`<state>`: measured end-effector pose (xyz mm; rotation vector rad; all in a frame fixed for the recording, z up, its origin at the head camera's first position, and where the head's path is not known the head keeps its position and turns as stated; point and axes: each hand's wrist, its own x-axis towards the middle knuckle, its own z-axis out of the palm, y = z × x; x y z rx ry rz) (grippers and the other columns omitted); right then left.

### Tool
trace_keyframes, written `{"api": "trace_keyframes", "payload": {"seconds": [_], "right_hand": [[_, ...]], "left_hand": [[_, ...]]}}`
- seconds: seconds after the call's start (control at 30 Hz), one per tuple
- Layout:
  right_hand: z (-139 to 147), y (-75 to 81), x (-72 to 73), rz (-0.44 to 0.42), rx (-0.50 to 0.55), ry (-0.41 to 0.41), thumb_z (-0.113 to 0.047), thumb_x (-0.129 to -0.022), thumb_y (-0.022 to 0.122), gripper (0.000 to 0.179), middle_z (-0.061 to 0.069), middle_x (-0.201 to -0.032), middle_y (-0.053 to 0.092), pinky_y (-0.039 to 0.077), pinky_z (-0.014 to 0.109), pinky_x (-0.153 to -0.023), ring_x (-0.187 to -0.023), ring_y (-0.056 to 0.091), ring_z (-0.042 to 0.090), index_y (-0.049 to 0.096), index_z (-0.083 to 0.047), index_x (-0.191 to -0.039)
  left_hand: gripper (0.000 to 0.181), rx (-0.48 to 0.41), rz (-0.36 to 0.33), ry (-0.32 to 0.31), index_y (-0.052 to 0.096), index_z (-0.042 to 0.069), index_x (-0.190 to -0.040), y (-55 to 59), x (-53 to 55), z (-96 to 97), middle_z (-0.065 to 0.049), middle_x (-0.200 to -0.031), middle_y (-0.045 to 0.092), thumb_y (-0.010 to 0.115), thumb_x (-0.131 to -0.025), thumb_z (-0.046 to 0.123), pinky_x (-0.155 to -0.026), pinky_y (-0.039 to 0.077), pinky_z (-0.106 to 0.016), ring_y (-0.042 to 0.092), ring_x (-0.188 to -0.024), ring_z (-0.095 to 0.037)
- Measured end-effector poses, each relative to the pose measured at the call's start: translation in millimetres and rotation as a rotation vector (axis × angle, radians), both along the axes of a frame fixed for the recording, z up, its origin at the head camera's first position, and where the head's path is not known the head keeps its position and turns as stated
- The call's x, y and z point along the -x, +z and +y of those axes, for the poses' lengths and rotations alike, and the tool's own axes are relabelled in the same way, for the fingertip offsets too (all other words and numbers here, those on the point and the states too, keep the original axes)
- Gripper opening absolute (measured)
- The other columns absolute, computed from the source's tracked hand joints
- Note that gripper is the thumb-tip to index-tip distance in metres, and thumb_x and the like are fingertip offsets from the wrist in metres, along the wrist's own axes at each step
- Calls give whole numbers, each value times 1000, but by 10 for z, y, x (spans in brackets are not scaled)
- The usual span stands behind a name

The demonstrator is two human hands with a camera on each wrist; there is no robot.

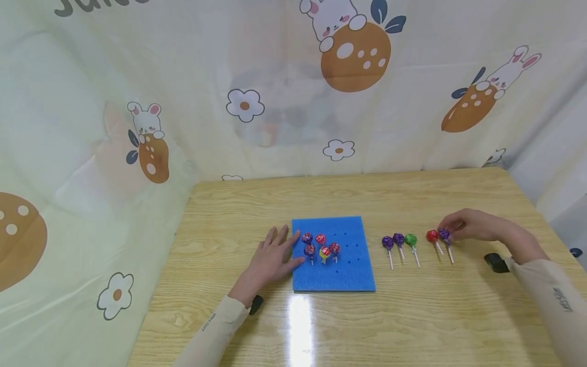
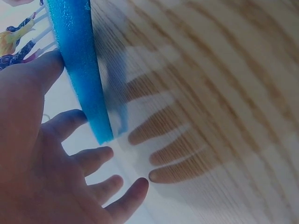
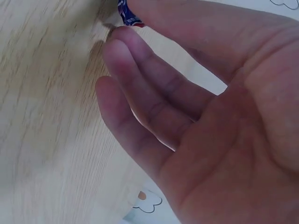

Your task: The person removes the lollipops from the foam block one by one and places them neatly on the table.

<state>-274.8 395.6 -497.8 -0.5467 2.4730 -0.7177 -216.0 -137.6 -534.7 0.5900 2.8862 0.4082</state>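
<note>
My left hand point(image 1: 273, 256) lies with fingers spread at the left edge of a blue foam board point(image 1: 335, 283), thumb and forefinger touching it; the left wrist view shows them against the board's side point(image 2: 79, 70). Several wrapped lollipops stand in the board, among them a yellow-and-red one point(image 1: 325, 253) and a red one point(image 1: 320, 238). Over to the right, my right hand point(image 1: 474, 225) pinches the head of a purple lollipop point(image 1: 444, 234) between thumb and fingers. Its wrapper point(image 3: 127, 14) peeks out past the thumb in the right wrist view.
Left of the right hand lies a red lollipop point(image 1: 432, 236). Farther left are a green one point(image 1: 410, 239) and two purple ones point(image 1: 388, 242), sticks toward me. Small holes dot the board's right half. A patterned curtain point(image 1: 284, 122) hangs behind the wooden table point(image 1: 238, 204).
</note>
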Motion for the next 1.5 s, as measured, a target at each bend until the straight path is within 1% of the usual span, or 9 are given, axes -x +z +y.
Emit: {"api": "trace_keyframes", "payload": {"seconds": [0.23,0.4,0.5,0.6,0.73,0.83,1.07,1.27,1.5], "right_hand": [[-62,23,54,-14,-67,-10,-6,-91,69,24,6,-108,71,54,26,-80,-100,65,19,71,-5,-115],[-99,68,48,-22,-74,-8,-6,-91,69,25,10,-108,71,54,29,-79,-102,66,27,70,-2,-116],[-106,85,37,-34,-69,-12,-6,-92,68,28,12,-110,71,54,28,-79,-104,66,31,69,0,-120],[-101,108,25,-57,-52,-19,-9,-93,69,35,17,-115,69,56,29,-80,-107,65,35,65,3,-126],[-100,167,7,-84,-32,-31,-10,-94,68,44,29,-125,62,59,39,-85,-113,62,45,57,9,-132],[-106,207,-3,-86,-30,-37,-9,-95,67,45,35,-129,57,58,46,-87,-116,59,51,55,11,-133],[-129,238,0,-84,-27,-34,-8,-96,66,42,36,-130,56,58,45,-87,-116,58,52,56,11,-132],[-175,263,-6,-77,-10,-27,-12,-96,67,42,34,-129,57,58,45,-86,-117,58,51,58,9,-131],[-251,293,-15,-35,-10,-18,-16,-96,68,42,31,-130,60,59,41,-85,-116,61,47,59,7,-131]], "left_hand": [[74,-16,8,-7,28,28,-160,7,-2,3,-12,-168,20,50,-98,62,-115,28,-69,12,-155,-43],[74,-10,2,-4,27,30,-160,-4,2,-1,-10,-169,19,48,-98,64,-116,28,-68,11,-156,-41],[74,-4,0,-4,26,30,-160,-10,5,-1,-10,-169,19,47,-98,64,-116,27,-68,10,-156,-41],[74,-4,-5,-4,25,31,-160,-6,4,0,-9,-169,19,47,-98,64,-117,27,-67,10,-156,-41],[74,-14,-7,-2,27,29,-160,26,-8,4,-11,-168,20,49,-98,63,-116,27,-68,10,-156,-42],[73,-19,-7,-2,29,28,-160,43,-15,7,-11,-168,22,50,-98,62,-116,28,-68,11,-155,-43],[74,-7,-18,1,27,30,-160,44,-9,11,-11,-169,19,49,-98,63,-116,27,-68,10,-156,-42],[74,-11,-19,3,27,29,-160,46,-11,8,-11,-169,19,49,-98,63,-116,27,-68,10,-156,-42],[74,-17,-9,-1,29,28,-160,55,-18,5,-12,-168,21,50,-98,62,-115,29,-68,12,-155,-43]]}}
